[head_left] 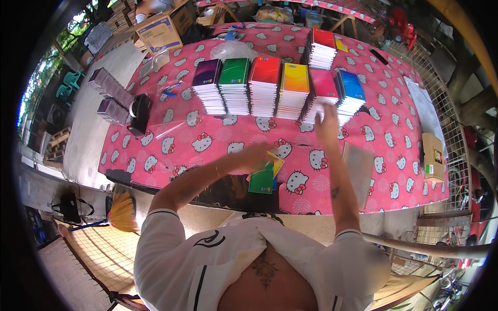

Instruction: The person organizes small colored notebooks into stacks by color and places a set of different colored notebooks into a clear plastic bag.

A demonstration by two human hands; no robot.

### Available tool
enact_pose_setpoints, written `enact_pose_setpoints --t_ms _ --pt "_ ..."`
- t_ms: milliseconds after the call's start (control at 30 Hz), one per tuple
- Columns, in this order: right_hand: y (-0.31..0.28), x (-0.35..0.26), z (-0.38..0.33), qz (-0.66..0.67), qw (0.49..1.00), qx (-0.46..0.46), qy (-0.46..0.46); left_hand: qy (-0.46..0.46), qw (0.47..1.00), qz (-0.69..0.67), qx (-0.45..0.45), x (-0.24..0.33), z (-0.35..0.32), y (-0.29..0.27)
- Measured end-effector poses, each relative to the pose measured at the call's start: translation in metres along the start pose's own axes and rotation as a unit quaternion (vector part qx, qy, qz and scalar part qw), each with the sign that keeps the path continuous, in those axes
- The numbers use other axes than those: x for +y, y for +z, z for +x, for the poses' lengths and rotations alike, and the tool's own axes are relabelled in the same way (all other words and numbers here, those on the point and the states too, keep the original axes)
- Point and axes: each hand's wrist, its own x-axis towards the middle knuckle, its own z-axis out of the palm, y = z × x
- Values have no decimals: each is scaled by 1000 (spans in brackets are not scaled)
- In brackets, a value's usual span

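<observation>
Spiral notebooks being gripped by left hand, front-left of pink notebook stack; right hand fronting it, grip unclear; bump risking topple

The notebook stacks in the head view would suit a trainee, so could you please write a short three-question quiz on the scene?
1. Multiple choice: which stack stands at the left end of the front row of notebooks? (a) yellow (b) purple (c) blue
2. True or false: the right hand is by the green stack.
3. Fill in: by the left hand are a few overlapping notebooks, and the one nearest the person has a ____ cover.

Key: 1. b, the purple stack. 2. False; it is by the pink stack. 3. Green.
</observation>
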Motion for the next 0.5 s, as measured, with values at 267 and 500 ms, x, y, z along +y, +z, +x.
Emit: enact_pose_setpoints --t_ms 267,500 --pt "62 -16 -141 214 901 -269 264 -258 933 -230 99 46 -37 21" --pt "69 -6 -132 188 919 -303 171 -246 891 -340 174 34 -40 55"
